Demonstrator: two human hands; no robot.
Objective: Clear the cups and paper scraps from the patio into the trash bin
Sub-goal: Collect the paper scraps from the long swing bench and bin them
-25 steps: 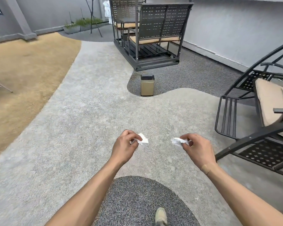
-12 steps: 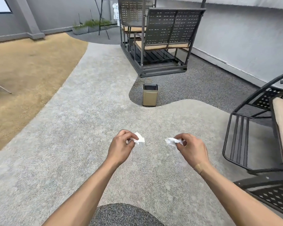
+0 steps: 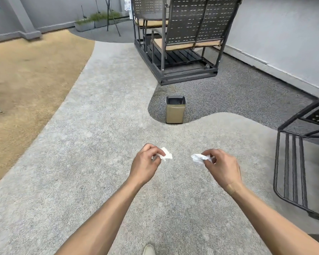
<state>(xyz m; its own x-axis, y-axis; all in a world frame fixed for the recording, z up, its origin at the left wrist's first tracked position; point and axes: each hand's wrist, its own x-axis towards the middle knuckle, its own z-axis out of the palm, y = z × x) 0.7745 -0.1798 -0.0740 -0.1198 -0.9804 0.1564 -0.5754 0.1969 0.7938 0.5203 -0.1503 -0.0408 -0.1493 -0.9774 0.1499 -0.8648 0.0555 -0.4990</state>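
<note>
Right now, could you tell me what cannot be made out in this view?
- Trash bin contents: dark inside, too small in the head view.
- Each paper scrap: partly hidden by the fingers of the left hand and right hand.
- Metal chair: cut off by the right edge.
- Shoe: cut off by the bottom edge.

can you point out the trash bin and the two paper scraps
trash bin [image 3: 174, 113]: head view, on its gold front wall
left paper scrap [image 3: 166, 154]: head view, on the white part past the fingers
right paper scrap [image 3: 197, 158]: head view, on its crumpled left end
</note>
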